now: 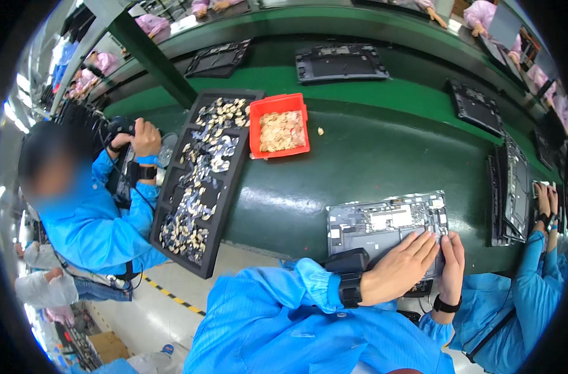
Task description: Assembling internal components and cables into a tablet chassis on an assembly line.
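An opened laptop base [359, 223], its board and parts exposed, lies on the green bench in front of me. My left hand [403, 265] rests flat on the lower right of it, fingers stretched out and side by side. At the base's right edge is my right hand [451, 262], its fingers extended along that edge; its palm side is partly hidden. Both wrists wear dark bands. A black rounded object [347, 259] sits by the base's lower left corner, near my left wrist.
Left of me, a black compartment tray [216, 243] holds many small dark and cream pieces. A red bin [254, 132] of cream pieces stands beside it. More laptop bases [343, 64] lie on the far green strip; others lean in a stack [497, 199] at right. Co-workers [103, 224] flank me.
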### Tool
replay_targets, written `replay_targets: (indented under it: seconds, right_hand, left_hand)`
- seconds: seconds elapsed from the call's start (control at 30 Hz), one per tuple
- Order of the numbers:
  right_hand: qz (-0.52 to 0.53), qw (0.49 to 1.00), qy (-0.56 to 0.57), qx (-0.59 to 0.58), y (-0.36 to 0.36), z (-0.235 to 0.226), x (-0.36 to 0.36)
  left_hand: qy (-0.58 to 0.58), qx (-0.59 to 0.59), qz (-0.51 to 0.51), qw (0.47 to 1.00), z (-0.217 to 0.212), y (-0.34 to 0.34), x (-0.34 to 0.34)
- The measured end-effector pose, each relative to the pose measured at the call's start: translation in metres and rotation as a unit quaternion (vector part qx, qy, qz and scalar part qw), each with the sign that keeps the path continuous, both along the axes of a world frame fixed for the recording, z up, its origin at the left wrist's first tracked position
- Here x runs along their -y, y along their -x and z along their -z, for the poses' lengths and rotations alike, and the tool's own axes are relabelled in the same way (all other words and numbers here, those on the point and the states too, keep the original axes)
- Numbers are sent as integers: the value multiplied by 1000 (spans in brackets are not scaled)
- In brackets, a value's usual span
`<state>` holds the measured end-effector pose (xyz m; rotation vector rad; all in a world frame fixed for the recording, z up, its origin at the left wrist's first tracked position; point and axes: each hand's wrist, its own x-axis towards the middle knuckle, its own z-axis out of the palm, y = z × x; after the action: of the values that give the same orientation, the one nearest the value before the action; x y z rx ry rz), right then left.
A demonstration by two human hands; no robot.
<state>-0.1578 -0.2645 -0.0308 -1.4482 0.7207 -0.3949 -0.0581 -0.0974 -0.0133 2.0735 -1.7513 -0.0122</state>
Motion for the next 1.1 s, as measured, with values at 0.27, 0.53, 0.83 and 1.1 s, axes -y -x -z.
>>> replay_targets:
  seconds: [0.27, 0.53, 0.83, 1.1]
  right_hand:
    - [48, 981, 154, 111, -96, -56, 144]
    - [109, 951, 286, 34, -306, -34, 339]
    - [-109, 696, 703, -99, -421, -74, 214]
    - [-420, 564, 685, -188, -561, -98, 34]
  left_hand:
    - [137, -234, -82, 959, -40, -64, -99]
    - [200, -107, -384, 895, 39, -64, -165]
    - [132, -86, -420, 894, 29, -82, -156]
    - [93, -117, -408, 901, 35, -75, -165]
